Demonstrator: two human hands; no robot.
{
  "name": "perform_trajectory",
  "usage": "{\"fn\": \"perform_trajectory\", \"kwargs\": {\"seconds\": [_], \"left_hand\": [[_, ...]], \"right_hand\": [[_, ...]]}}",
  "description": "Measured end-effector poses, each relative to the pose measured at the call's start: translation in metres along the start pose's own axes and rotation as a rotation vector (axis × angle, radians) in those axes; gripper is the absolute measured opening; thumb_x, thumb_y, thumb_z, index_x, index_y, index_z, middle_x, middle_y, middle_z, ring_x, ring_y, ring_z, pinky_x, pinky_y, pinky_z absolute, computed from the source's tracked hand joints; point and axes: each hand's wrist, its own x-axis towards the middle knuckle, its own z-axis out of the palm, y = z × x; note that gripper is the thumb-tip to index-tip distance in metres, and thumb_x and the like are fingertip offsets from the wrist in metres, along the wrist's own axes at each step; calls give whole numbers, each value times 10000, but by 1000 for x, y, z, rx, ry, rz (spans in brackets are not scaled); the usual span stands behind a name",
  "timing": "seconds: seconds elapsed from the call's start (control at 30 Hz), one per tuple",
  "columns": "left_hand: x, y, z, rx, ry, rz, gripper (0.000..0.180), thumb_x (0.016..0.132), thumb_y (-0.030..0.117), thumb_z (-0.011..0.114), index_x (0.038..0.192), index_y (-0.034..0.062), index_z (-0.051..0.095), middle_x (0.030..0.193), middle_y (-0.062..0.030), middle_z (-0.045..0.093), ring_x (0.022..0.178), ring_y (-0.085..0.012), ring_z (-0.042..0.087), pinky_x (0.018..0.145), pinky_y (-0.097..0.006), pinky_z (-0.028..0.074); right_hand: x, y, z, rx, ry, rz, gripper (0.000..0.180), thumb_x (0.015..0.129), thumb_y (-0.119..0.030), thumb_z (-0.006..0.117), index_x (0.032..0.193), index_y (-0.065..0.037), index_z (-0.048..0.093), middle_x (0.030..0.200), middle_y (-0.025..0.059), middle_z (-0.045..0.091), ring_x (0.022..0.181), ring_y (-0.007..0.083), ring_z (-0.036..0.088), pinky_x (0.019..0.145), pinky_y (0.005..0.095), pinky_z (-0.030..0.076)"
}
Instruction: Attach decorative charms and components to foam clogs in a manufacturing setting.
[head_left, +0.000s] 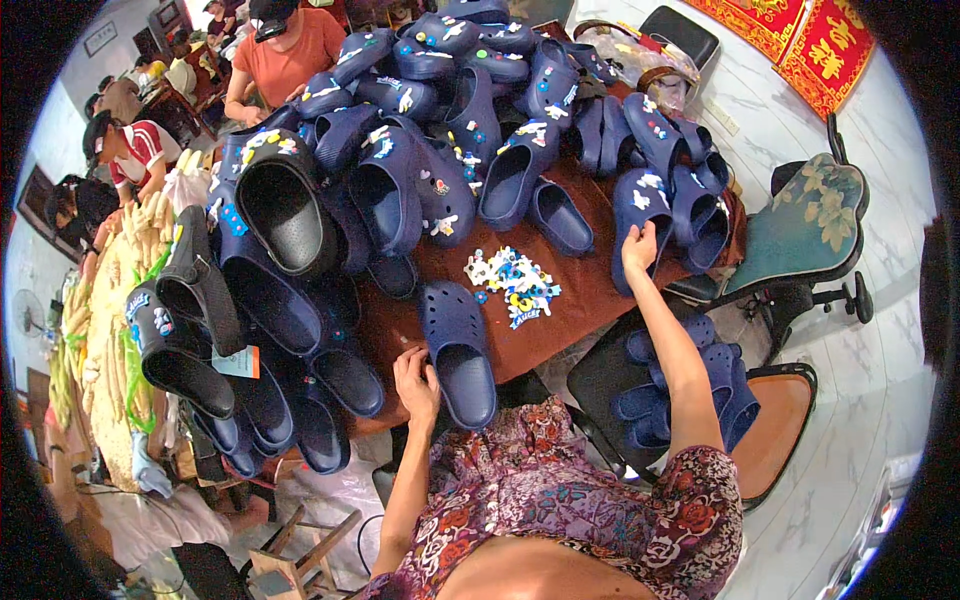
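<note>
Dressed in a floral garment (560, 490) of purple and dark maroon, printed with red rose-like blooms and off-white leafy shapes; short-sleeved, with matching print across the right sleeve (703, 500).

plain navy clog (464, 372), toe away, well left of a white-charmed navy clog (634, 203)

- L hand (415, 385) in front of torso's L side, back of hand up; L fingers (405, 362) slightly bent, pointing fwd, relaxed.
- L forearm (402, 490) bare, comes from lower edge, angled up & a bit R.
- R hand (640, 248) reaches farther fwd, well to R; its fingers curled in a grip.
- R forearm (672, 340) bare, extended, slants up & L from elbow.
- Hands well apart, R higher in view than L.
</note>
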Motion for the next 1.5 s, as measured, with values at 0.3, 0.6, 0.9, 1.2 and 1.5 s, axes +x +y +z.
{"fn": "perform_trajectory", "kwargs": {"seconds": [0.3, 0.6, 0.9, 1.2, 1.5], "left_hand": [[5, 9, 3, -24, 2, 35, 244, 775, -16, 580, 1005, 17, 651, 1073, -156, 613, 1018, -351, 559, 911, -431, 448], [-2, -4, 3, 13, 14, 15, 257, 772, -13, 590, 1020, 22, 646, 1090, -152, 602, 1023, -355, 554, 916, -439, 443], [4, 5, 6, 17, -10, 44, 243, 778, -4, 583, 1012, 22, 643, 1097, -155, 606, 1040, -355, 551, 928, -436, 441], [4, 6, 3, 38, 17, 44, 254, 772, -26, 587, 1018, 14, 636, 1083, -150, 616, 1029, -350, 563, 921, -425, 449], [3, 4, 3, 42, 14, 31, 256, 761, -18, 595, 1009, 11, 650, 1082, -151, 620, 1003, -344, 570, 895, -423, 462]], "right_hand": [[27, -28, 44, -23, -239, -231, 354, 889, -239, 652, 1208, -93, 599, 992, 180, 699, 918, 355, 677, 791, 423, 521], [10, -60, 5, 219, -201, -332, 200, 927, -237, 604, 983, -48, 631, 904, 155, 652, 831, 324, 651, 750, 426, 502], [94, 32, -24, -511, 110, 356, 735, 811, -551, 689, 1254, 7, 505, 1258, 214, 513, 1204, 402, 491, 928, 552, 466], [93, 76, -16, -269, -60, 161, 417, 872, -356, 667, 1165, -61, 626, 1110, 189, 636, 1027, 368, 623, 889, 447, 489], [86, 15, -38, -159, 229, 14, 340, 890, -290, 639, 1110, -31, 619, 1024, 172, 619, 975, 369, 607, 843, 462, 473]]}}
